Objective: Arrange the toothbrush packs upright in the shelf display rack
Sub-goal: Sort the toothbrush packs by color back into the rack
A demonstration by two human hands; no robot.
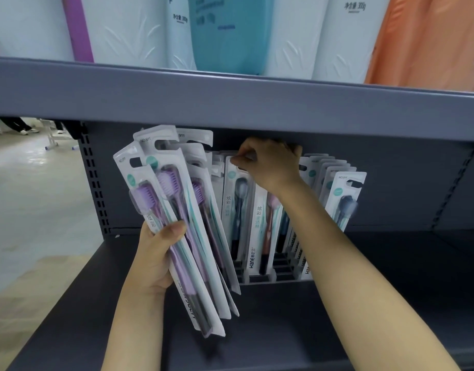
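Grey metal shelving here, a matte lower shelf (364, 303) under a thick shelf edge (230, 103), with a perforated upright (94, 178) at the left and pale, glossy floor (29, 196) beyond it. Up top stand soft plastic-wrapped packs (123, 30) in white, teal and orange. Down on the lower shelf sits the slotted display rack (281, 275), with flat toothbrush packs (342, 199) standing upright in its rows, all white card with clear blister fronts. The left hand (153, 261) grips a fanned bundle of purple-brush packs (177, 223) just left of the rack, tilted, thumb across the front and fingers curled behind. The right hand (270, 164) reaches in under the shelf edge, its fingers (241, 160) pinching the top of one dark-brush pack (237, 207) standing in the rack. A peach-handled pack (265, 231) stands just beside it.
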